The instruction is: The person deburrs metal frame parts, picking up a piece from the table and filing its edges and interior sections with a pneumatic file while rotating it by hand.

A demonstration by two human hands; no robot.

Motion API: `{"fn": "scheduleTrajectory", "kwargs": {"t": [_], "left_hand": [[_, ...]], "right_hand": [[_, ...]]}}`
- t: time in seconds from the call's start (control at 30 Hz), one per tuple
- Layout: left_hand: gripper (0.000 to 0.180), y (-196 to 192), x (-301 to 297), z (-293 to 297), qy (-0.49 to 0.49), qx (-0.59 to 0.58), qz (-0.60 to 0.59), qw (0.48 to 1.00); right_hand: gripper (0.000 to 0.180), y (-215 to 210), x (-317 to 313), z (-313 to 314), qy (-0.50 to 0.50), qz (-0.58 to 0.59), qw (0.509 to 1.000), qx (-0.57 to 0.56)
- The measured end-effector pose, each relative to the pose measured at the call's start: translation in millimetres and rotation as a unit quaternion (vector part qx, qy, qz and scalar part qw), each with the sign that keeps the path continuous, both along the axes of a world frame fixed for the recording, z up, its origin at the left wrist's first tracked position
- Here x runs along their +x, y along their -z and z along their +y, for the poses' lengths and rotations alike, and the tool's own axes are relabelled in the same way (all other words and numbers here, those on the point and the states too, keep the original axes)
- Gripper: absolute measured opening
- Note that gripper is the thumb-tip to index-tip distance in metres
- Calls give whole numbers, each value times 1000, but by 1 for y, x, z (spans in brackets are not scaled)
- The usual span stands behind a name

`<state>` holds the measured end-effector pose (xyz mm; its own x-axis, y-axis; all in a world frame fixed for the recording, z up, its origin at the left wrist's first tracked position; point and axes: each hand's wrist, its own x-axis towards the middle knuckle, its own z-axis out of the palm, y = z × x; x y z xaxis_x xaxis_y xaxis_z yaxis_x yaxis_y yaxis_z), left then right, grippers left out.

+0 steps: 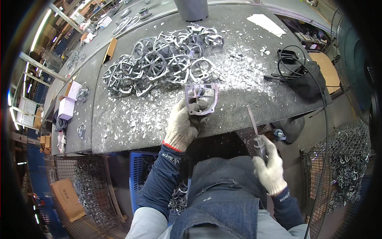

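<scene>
My left hand (182,125), in a knitted white glove with grey fingertips, grips a metal casting (216,99) over the table's near edge. The casting is a rounded silver frame with corner holes and thin spokes inside. Lower down on the right, my gloved right hand (271,165) is closed around the handle of a flat file (253,120). Its narrow blade points up and away, apart from the casting. Just beyond my left hand lies a heap of similar metal castings (155,65).
Silver flakes (238,75) litter the dark tabletop (119,137). A black bag with cables (306,81) lies at the right edge, and a grey bin (191,10) stands at the back. Below are a blue crate (136,171) and a wire cage of castings (346,163).
</scene>
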<state>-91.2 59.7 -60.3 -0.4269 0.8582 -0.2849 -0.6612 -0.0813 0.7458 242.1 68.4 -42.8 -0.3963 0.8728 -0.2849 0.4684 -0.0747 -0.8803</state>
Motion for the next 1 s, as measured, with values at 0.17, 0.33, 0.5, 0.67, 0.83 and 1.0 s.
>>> {"fn": "scheduleTrajectory", "kwargs": {"t": [0.17, 0.33, 0.5, 0.67, 0.83, 1.0], "left_hand": [[33, -5, 8, 0, -1, -41, -39, 998], [36, 0, 4, -1, 21, -1, -80, 997], [33, 11, 8, -2, 4, 15, -109, 994], [36, -8, 22, -15, 54, -1, -40, 998], [48, 1, 27, -12, 39, 31, 48, 998], [46, 12, 28, -16, 52, 22, 104, 993]], "right_hand": [[65, 22, -1, 5, -18, -61, 991, -114], [71, 2, -3, -2, -37, -25, 994, -98], [75, -21, -9, 4, -72, 12, 996, -46], [80, -48, -32, 18, -108, 54, 988, -94], [86, -43, -41, 21, -159, 49, 985, -36], [86, -46, -43, 19, -155, 18, 987, -33]]}}
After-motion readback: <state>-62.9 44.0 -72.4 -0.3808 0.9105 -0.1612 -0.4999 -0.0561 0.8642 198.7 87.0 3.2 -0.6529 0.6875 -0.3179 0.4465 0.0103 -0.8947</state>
